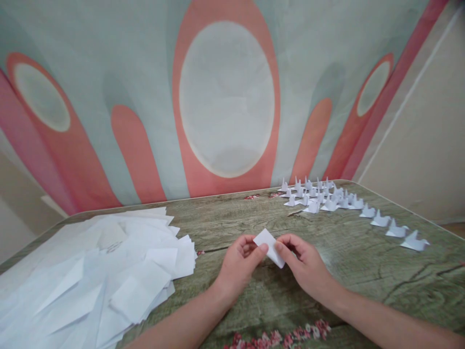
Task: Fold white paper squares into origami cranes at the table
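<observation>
A small folded piece of white paper is held up over the middle of the table, tilted, with one corner pointing up. My left hand pinches its left edge, thumb on the near face. From the other side my right hand grips the right edge between thumb and fingers. The fingertips behind the paper are partly hidden. Off to the right stand several white folded paper birds in rows. On the left lies a big loose heap of white paper sheets.
The table has a wood-grain top with printed pink flowers near the front edge. A cloth backdrop with coral and pale green shapes rises behind its far edge. A plain wall stands at the right.
</observation>
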Tool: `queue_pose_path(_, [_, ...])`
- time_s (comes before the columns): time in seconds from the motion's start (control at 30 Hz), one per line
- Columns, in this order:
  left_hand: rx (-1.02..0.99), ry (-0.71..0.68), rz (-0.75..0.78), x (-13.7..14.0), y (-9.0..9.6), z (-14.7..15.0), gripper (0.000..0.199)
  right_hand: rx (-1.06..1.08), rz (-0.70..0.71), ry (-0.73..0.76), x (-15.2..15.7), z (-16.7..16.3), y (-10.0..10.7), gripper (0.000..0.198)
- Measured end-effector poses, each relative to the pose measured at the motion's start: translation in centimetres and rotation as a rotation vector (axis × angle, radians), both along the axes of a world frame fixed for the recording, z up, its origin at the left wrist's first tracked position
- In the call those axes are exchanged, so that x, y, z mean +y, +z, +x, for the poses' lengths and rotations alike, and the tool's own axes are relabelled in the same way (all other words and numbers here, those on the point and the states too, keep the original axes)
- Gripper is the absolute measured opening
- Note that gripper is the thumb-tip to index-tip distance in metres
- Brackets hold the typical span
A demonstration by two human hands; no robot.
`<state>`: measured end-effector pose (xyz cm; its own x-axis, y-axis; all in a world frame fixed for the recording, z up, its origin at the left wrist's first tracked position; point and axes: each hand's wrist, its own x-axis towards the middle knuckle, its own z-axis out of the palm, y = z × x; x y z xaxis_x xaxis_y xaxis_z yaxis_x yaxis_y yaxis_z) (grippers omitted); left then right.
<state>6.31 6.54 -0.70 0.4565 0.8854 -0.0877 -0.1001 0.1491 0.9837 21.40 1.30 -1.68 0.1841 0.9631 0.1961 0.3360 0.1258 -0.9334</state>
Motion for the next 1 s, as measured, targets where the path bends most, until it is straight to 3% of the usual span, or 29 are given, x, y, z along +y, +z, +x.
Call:
queue_pose_path(0.23, [0.080, -0.128, 0.160, -0.5, -0.8, 0.3, 0.031, 0.019, 0.035, 0.010, -0.4, -1.0, -0.2, 0.021])
queue_pose_path(0.7, [0.280, 0.004, 0.264, -0.4, -1.3, 0.3, 0.034, -0.012, 0.038, -0.009, -0.3, -1.0, -0.2, 0.022])
queue_pose_path(0.9, [0.261, -0.200, 0.312, -0.9, -0.6, 0.1, 0.032, -0.032, 0.094, -0.031, -0.5, -1.0, -0.1, 0.019])
queue_pose_path(1.0, [0.294, -0.213, 0.306, -1.1, -0.4, 0.0, 0.033, -0.014, 0.093, -0.027, -0.5, -1.0, -0.1, 0.019])
